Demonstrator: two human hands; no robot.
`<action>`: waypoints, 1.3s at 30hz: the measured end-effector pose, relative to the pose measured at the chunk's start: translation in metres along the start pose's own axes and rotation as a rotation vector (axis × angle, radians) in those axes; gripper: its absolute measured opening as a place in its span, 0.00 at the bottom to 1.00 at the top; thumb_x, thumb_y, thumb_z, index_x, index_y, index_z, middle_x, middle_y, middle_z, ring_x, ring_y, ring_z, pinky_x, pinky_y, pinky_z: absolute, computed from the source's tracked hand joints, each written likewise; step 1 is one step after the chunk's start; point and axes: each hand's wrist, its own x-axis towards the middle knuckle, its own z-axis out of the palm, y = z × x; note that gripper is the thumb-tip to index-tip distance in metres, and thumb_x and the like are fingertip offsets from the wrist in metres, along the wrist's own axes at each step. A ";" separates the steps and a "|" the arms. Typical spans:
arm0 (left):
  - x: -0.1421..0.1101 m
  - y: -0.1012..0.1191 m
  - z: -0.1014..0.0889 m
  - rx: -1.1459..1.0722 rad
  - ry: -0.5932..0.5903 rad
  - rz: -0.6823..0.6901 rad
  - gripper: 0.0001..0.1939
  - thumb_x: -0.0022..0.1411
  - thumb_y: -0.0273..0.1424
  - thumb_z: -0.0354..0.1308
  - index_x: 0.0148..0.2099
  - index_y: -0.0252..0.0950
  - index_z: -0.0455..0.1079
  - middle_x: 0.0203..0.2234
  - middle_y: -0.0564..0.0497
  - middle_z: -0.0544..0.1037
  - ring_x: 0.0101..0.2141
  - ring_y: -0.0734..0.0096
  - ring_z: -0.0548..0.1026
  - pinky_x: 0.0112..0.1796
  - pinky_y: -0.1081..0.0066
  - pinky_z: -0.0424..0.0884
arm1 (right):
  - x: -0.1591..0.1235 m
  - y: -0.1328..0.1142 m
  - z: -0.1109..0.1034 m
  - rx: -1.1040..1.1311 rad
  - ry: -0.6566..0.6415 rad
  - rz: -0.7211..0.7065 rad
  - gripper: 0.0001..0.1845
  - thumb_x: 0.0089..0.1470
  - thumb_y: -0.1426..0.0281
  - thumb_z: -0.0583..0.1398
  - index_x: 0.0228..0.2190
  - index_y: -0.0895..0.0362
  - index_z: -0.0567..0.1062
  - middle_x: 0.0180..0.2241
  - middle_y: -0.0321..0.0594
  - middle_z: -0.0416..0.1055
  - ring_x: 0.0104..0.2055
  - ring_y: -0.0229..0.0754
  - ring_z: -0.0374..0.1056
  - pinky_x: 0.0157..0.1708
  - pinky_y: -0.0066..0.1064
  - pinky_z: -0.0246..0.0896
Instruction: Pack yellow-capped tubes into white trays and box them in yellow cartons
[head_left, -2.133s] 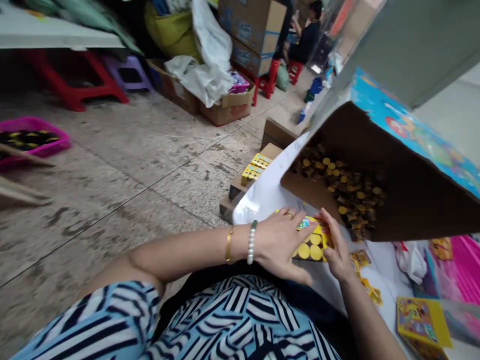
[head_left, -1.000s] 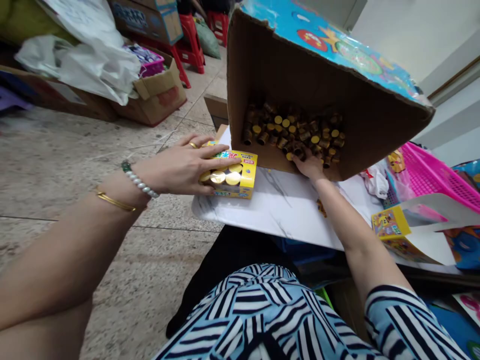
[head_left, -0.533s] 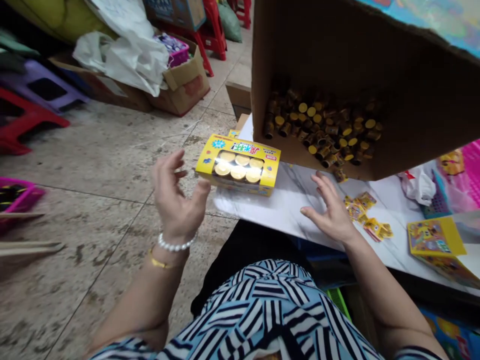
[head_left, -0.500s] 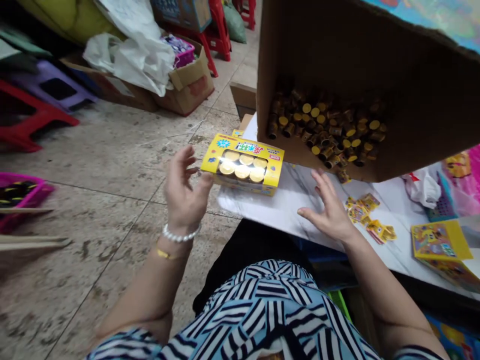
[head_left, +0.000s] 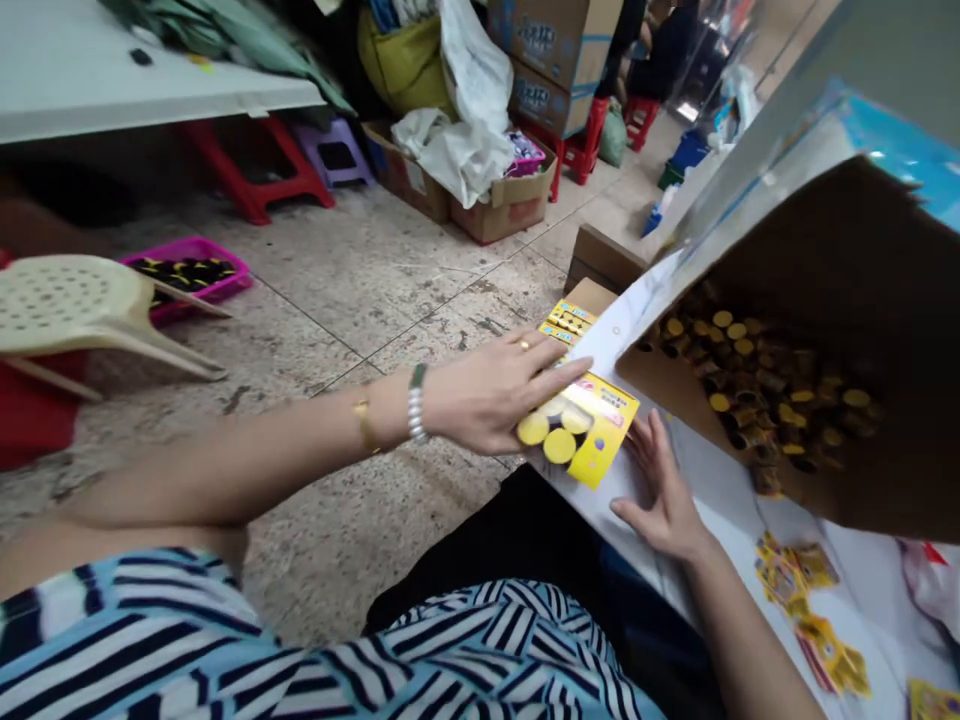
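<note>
My left hand (head_left: 502,392) reaches across from the left and lies over a yellow window box (head_left: 604,430), its fingers along the top and its thumb side hidden. Round gold lids show through the box's window. The box is tilted at the edge of the white marbled table (head_left: 701,460). My right hand (head_left: 664,495) is open beside the box's right end, thumb and fingers apart, fingertips close to it; whether they touch it I cannot tell. Behind stands a big carton (head_left: 832,260) on its side, holding many small brown cups with yellow lids (head_left: 787,400).
More yellow boxes (head_left: 568,318) sit in a low carton beyond my left hand. Small yellow packets (head_left: 810,610) lie on the table at right. On the floor are a pink basket (head_left: 225,290), a cream chair (head_left: 82,290), stools and cartons (head_left: 510,215). A person sits far back.
The view has turned left. My left hand has moved from open beside the yellow box to over it, and the box has turned. My right hand stays open, now nearer the box.
</note>
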 end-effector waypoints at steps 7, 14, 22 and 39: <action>-0.125 -0.043 0.031 0.122 0.095 -0.523 0.55 0.58 0.54 0.58 0.76 0.44 0.33 0.64 0.37 0.62 0.60 0.43 0.66 0.61 0.42 0.65 | -0.002 0.002 0.009 -0.097 -0.081 0.097 0.52 0.52 0.60 0.68 0.72 0.46 0.52 0.67 0.50 0.62 0.66 0.68 0.62 0.62 0.69 0.61; -0.102 -0.146 0.137 0.137 0.083 -0.580 0.49 0.58 0.58 0.55 0.72 0.34 0.52 0.57 0.32 0.68 0.54 0.43 0.69 0.57 0.46 0.63 | 0.002 -0.005 0.011 -0.221 -0.165 0.027 0.50 0.49 0.64 0.67 0.70 0.48 0.57 0.65 0.49 0.64 0.66 0.69 0.61 0.57 0.71 0.64; 0.140 -0.253 0.177 -0.074 0.233 -0.361 0.57 0.53 0.50 0.61 0.73 0.19 0.45 0.62 0.24 0.61 0.60 0.38 0.60 0.63 0.47 0.47 | 0.009 -0.003 0.018 -0.401 -0.116 -0.063 0.49 0.49 0.61 0.65 0.70 0.53 0.60 0.60 0.51 0.72 0.58 0.68 0.72 0.44 0.64 0.77; 0.320 -0.280 0.326 -0.329 0.250 -0.135 0.21 0.70 0.40 0.57 0.59 0.33 0.68 0.55 0.43 0.74 0.50 0.65 0.76 0.53 0.57 0.76 | 0.030 -0.003 0.011 -0.358 -0.170 -0.049 0.36 0.65 0.62 0.59 0.70 0.52 0.57 0.53 0.42 0.79 0.56 0.47 0.76 0.53 0.41 0.77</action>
